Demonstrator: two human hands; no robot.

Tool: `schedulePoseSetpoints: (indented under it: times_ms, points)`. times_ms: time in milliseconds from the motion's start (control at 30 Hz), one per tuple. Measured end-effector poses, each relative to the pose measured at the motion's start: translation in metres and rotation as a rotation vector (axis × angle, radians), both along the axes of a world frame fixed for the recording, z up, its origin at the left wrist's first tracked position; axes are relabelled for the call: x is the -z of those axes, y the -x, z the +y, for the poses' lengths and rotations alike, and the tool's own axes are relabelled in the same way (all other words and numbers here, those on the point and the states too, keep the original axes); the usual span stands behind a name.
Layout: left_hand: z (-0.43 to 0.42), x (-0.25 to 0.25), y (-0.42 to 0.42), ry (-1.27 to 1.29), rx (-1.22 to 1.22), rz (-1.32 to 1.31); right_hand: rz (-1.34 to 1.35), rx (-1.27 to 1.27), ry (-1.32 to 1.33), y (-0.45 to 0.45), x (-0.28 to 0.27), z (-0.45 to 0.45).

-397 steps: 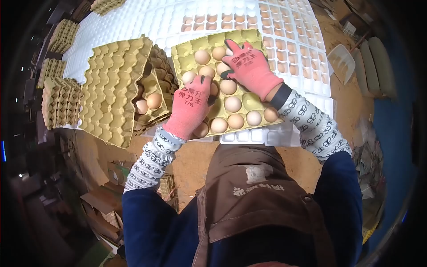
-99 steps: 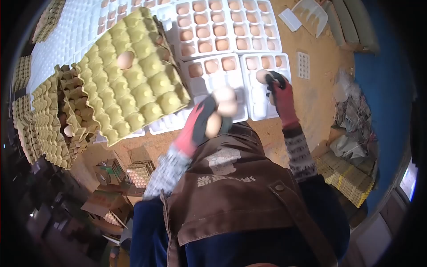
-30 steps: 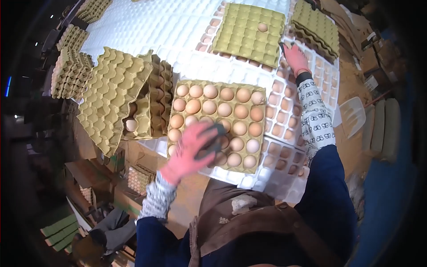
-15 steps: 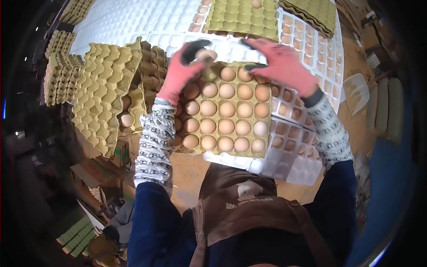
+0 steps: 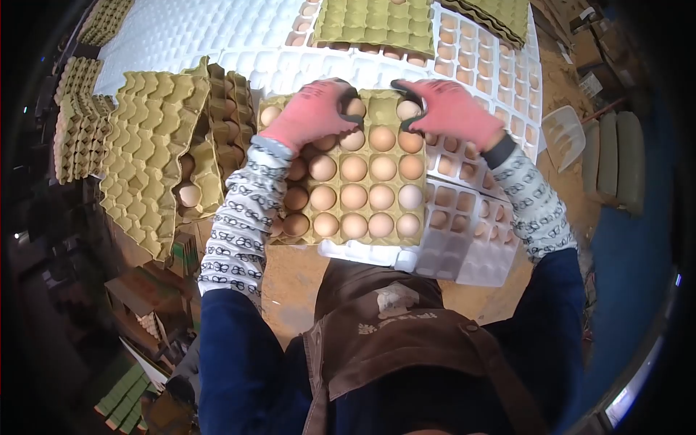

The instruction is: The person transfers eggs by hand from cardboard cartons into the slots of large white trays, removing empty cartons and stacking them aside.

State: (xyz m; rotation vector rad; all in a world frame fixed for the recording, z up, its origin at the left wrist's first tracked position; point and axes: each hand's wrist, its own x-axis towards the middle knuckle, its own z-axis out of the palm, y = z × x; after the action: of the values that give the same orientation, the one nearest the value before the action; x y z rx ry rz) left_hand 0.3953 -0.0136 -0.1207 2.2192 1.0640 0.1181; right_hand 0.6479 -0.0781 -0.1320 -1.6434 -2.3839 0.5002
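A moulded pulp egg tray [image 5: 382, 109] full of brown eggs lies in front of me, with one cell uncovered and vacant in its far row. My left hand [image 5: 315, 112], in a pink glove with dark fingertips, curls over the far row with an egg [image 5: 355, 108] between fingers and thumb. It hides the cells beneath. At the far right corner, my right hand [image 5: 451, 110], gloved alike, has its fingers and thumb around a paler egg [image 5: 408, 110]. Both eggs sit low, at tray level.
Clear plastic egg trays [image 5: 464, 235] with eggs lie beneath and to the right. White plastic trays [image 5: 196, 36] spread across the back. Pulp trays [image 5: 148, 145] lean at the left, beside stacked ones [image 5: 76, 123]. More pulp trays [image 5: 373, 25] rest at the back.
My left hand has brought its raised egg down to the tray. A far-row cell that held an egg near my right hand is now vacant. The view has shifted slightly.
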Motion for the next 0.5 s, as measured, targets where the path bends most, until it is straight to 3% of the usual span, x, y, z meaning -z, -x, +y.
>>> schedulePoseSetpoints:
  times_ms: [67, 133, 200, 267, 300, 333, 367, 400, 500]
  points:
    - [-0.005, 0.002, 0.019, 0.14, -0.156, -0.37, -0.148, -0.092, 0.009, 0.005, -0.001, 0.005]
    - [-0.01, -0.006, 0.037, 0.733, -0.412, -0.767, 0.389, 0.059, 0.243, -0.02, -0.004, 0.015]
    - [-0.024, -0.017, 0.043, 0.734, -0.508, -0.894, 0.654, 0.134, 0.465, -0.043, -0.004, 0.027]
    - [-0.028, -0.019, 0.045, 0.584, -0.347, -0.735, 0.785, 0.145, 0.522, -0.059, -0.004, 0.043]
    - [-0.031, -0.025, 0.038, 0.084, -0.122, -0.398, 0.78, 0.184, 0.469, -0.072, 0.014, 0.056]
    - [-0.028, -0.013, 0.036, -0.195, 0.04, -0.104, 0.797, 0.249, 0.385, -0.072, 0.016, 0.064]
    - [-0.033, -0.015, 0.024, -0.27, 0.097, 0.091, 0.811, 0.314, 0.3, -0.072, 0.018, 0.072]
    - [-0.038, -0.017, 0.014, -0.342, 0.157, 0.292, 0.704, 0.095, 0.071, -0.07, 0.02, 0.088]
    - [-0.036, -0.009, 0.012, -0.413, 0.231, 0.235, 0.714, 0.17, 0.017, -0.082, 0.082, 0.165]
